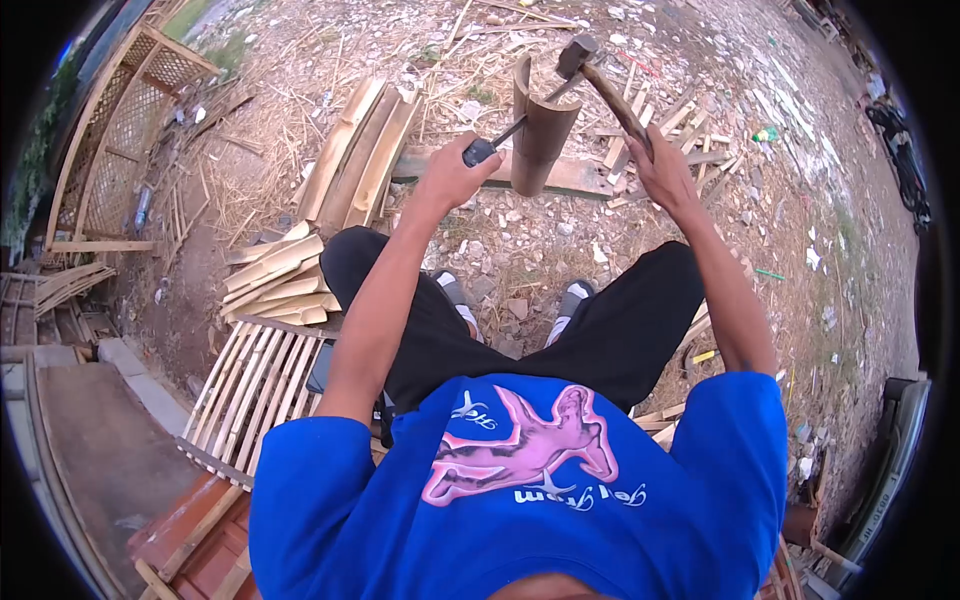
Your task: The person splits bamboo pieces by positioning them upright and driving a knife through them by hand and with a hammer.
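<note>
An upright bamboo piece (545, 140) stands on a flat board (580, 177) lying on the ground. My left hand (457, 172) is closed round the dark handle of a knife (510, 132), whose blade lies across the split upper part of the bamboo. In my right hand (662, 168) is the wooden handle of a hammer (577, 57); its metal head is raised just above the bamboo and blade. The far end of the blade shows below the hammer head.
Split bamboo pieces (365, 150) lean left of the board, with more stacked (280, 275) beside my left knee. A slatted bamboo rack (255, 390) is at lower left, a lattice frame (120, 140) at upper left. Bamboo strips (690, 135) lie scattered right of the board.
</note>
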The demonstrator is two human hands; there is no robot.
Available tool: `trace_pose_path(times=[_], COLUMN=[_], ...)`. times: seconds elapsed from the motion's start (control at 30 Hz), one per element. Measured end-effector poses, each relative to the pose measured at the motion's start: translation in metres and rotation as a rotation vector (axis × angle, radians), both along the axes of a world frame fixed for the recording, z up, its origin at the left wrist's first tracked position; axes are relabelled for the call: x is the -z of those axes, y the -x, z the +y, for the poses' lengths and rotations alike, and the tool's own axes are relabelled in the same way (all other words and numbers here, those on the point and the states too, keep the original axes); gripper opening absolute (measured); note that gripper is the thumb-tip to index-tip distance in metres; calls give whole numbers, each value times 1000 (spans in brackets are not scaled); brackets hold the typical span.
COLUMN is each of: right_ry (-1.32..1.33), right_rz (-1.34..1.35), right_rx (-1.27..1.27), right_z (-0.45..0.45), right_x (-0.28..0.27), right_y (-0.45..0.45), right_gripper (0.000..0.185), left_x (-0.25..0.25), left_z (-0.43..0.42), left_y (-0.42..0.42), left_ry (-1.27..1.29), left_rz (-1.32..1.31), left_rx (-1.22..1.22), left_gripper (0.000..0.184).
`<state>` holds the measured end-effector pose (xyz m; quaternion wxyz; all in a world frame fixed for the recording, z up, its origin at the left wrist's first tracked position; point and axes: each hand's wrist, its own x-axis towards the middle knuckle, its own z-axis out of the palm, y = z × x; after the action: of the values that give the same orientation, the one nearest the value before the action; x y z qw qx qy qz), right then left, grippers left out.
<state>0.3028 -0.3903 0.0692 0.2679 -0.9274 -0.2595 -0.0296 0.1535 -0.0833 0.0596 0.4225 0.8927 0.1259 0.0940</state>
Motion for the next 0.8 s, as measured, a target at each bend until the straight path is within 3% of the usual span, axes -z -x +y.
trace_pose_path(times=[0.13,0.23,0.33,0.4,0.47,0.57,0.67,0.7,0.8], right_ry=[-107,-360,-700,-504,137,-3,-82,-152,-518], right_rz=[-19,-129,-268,-263,-109,22,-18,21,-260], right_rx=[110,96,11,0,-18,6,37,51,-86], right_z=[3,8,18,11,-8,0,7,13,20], right_x=[-70,-113,-81,-22,22,4,-49,-79,-107], right_y=[8,8,-6,-2,-3,-4,-5,6,-9], right_gripper=[52,53,43,39,36,41,45,49,44], left_x=[17,9,16,16,11,3,23,18,22], left_z=[-1,-4,-5,-6,-6,-1,-5,-6,-6], left_y=[-4,-7,-10,-9,-5,-10,-2,0,-3], left_ry=[60,48,-5,-1,3,12,30,48,-6], left_rz=[-17,-9,-18,-5,40,114,-16,56,33], left_rx=[-44,-11,-5,-6,-2,44,-23,-34,-35], left_gripper=[47,46,47,47,47,48,48,47,45])
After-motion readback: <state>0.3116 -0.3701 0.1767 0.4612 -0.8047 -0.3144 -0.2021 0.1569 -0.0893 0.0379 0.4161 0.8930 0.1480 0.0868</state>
